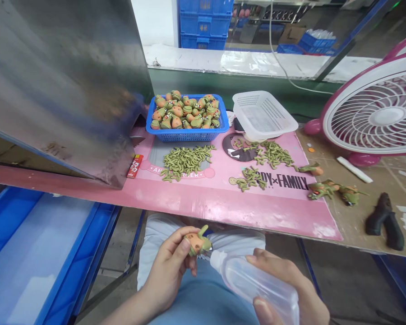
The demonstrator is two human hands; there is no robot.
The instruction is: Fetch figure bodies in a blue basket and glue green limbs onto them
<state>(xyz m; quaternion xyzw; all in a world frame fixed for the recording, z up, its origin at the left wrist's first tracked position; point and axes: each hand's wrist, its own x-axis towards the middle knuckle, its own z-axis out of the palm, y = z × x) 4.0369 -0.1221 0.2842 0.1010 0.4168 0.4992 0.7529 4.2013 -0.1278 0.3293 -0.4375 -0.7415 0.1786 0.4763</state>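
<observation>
My left hand point(172, 259) pinches a small orange and green toy figure point(195, 243) above my lap, and one thin green piece sticks up from it. In my right hand point(291, 280) is a clear squeeze bottle point(257, 282) with a white cap, tilted so its nozzle end points at the figure. The nozzle tip is too fine to tell whether it touches. On the pink mat point(189, 201) beyond lie a pile of small green pieces point(186, 161) and looser ones point(274, 154) to the right.
A blue basket point(186, 135) full of similar figures stands behind the piles, beside a white basket point(264, 115). Several figures point(325, 188) and black-handled pliers point(385, 221) lie right, near a pink fan point(382, 113). At left are a metal box point(64, 90), a red lighter point(135, 166) and a blue crate point(84, 253).
</observation>
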